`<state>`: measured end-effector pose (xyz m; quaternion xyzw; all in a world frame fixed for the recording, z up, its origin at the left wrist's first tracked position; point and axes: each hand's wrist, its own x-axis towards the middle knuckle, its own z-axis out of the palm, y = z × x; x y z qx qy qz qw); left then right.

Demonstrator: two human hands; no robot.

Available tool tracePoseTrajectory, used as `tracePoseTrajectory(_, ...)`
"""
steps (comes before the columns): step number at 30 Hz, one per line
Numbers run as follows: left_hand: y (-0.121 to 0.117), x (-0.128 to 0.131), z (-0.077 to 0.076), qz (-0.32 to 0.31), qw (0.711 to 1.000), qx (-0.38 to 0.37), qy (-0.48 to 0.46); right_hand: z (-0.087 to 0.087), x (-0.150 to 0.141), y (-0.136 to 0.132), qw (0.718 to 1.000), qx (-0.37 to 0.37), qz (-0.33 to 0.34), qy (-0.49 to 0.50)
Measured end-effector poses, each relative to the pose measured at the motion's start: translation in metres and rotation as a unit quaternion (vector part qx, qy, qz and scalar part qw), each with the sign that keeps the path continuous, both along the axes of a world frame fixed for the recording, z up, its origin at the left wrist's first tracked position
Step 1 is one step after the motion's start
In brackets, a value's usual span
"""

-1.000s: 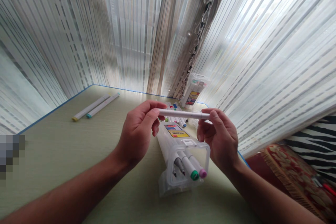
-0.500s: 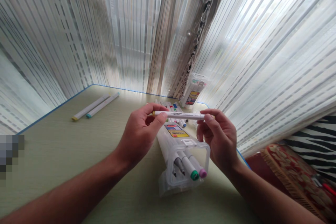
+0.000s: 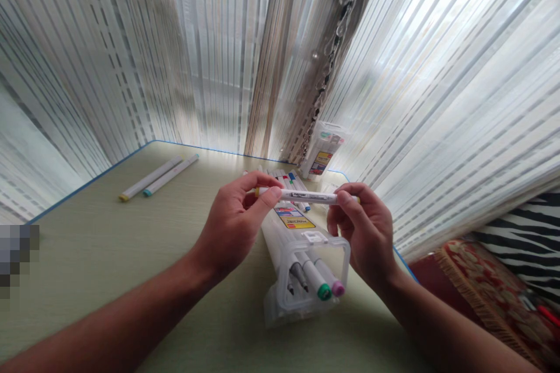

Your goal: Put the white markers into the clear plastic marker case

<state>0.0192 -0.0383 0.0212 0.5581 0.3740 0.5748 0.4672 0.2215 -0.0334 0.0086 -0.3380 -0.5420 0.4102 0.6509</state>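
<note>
Case (image 3: 272,233) on table (image 3: 131,256), markers (image 3: 312,274) inside; marker pair (image 3: 172,175) left.

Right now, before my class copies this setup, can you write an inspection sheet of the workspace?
Surface: pale table, blue edging.
Work items: white marker with yellow ends, in hand; clear case lying with its open end toward the camera, green cap and pink cap showing.
Clutter: yellow-ended marker and teal-ended marker at the left; loose markers farther back; second case near the back edge.
Hands: left hand and right hand each grip one end of the white marker.
Cables: nothing seen.
Surroundings: striped curtain behind; zebra-striped fabric at the right.
</note>
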Motion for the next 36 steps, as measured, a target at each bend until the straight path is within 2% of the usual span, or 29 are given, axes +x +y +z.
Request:
tracePoseTrajectory(15, 0.0021, 0.0013, 0.0013, 0.0, 0.998, -0.015, -0.061, 0.006, -0.0005, -0.0015, 0.999, -0.006, 0.009, 0.043)
tracePoseTrajectory(36, 0.0009, 0.0013, 0.0019, -0.005, 0.999, -0.024, -0.036, 0.0021, -0.0004, -0.0015, 0.999, -0.002, -0.025, 0.023)
